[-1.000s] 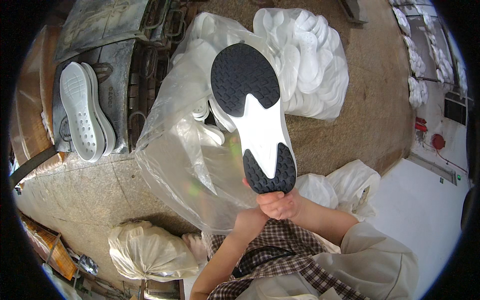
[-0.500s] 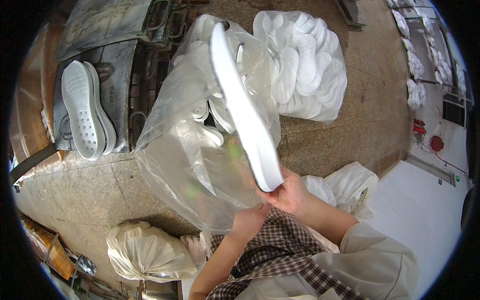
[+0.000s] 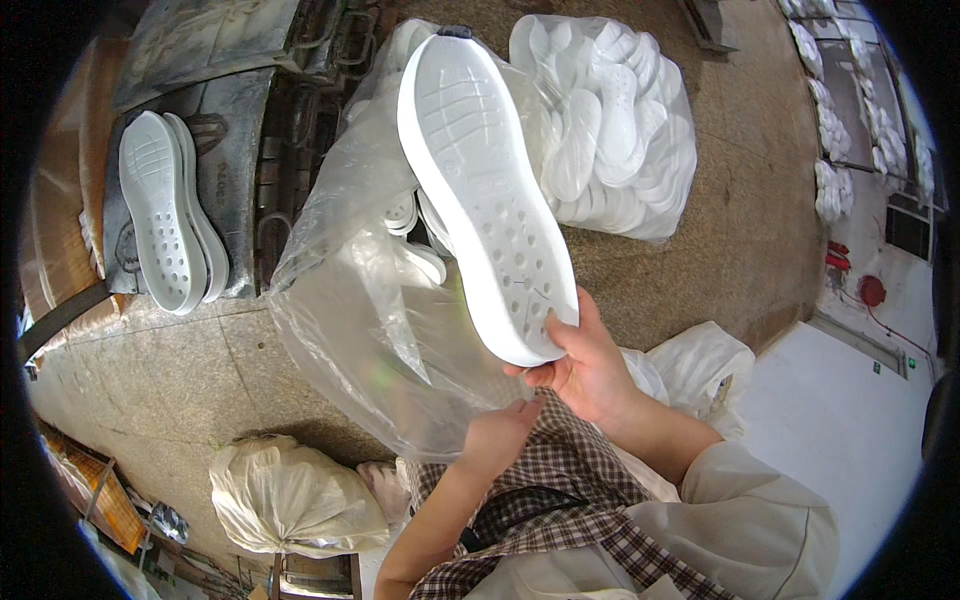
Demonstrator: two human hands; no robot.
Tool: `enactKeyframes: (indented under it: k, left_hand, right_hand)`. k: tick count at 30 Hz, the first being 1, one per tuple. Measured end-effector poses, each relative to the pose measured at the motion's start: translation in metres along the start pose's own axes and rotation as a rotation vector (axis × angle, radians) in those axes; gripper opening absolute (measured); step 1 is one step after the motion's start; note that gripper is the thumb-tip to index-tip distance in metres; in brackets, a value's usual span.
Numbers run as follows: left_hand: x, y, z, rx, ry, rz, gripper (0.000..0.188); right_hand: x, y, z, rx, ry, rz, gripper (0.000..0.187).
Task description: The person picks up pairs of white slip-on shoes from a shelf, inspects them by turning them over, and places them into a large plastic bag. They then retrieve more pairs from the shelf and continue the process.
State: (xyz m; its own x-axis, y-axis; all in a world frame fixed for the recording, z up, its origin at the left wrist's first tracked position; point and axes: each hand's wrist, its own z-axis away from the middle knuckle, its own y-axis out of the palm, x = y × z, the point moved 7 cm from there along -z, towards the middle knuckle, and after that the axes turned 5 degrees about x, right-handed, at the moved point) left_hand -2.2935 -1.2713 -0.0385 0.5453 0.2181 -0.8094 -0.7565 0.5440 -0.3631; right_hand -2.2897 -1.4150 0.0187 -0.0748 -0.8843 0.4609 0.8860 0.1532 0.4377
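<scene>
Right hand (image 3: 585, 370) grip holds white sole (image 3: 485, 190) (left hand (image 3: 500, 435) grip unclear).

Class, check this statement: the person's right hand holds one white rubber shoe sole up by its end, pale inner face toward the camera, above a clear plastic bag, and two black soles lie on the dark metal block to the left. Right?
Not quite. The head view shows the two perforated soles on the dark metal block are white, not black. The rest stands: the right hand holds the white rubber shoe sole above the clear plastic bag.
</scene>
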Motion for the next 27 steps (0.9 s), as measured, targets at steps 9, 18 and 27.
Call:
enactKeyframes:
  k: [9, 18, 27]
  left_hand:
    - [-0.001, -0.006, 0.000, -0.013, -0.002, -0.002, 0.045]
    - [0.022, -0.034, 0.005, -0.283, -0.135, 0.248, 0.034]
    - [0.075, -0.135, -0.001, -0.921, 0.010, 1.474, 0.068]
  right_hand:
    - [0.012, 0.001, 0.002, -0.053, -0.213, 0.290, 0.073]
    - [0.014, 0.007, -0.003, -0.079, -0.157, 0.299, 0.077]
    - [-0.003, 0.019, -0.013, 0.068, 0.148, 0.279, 0.060]
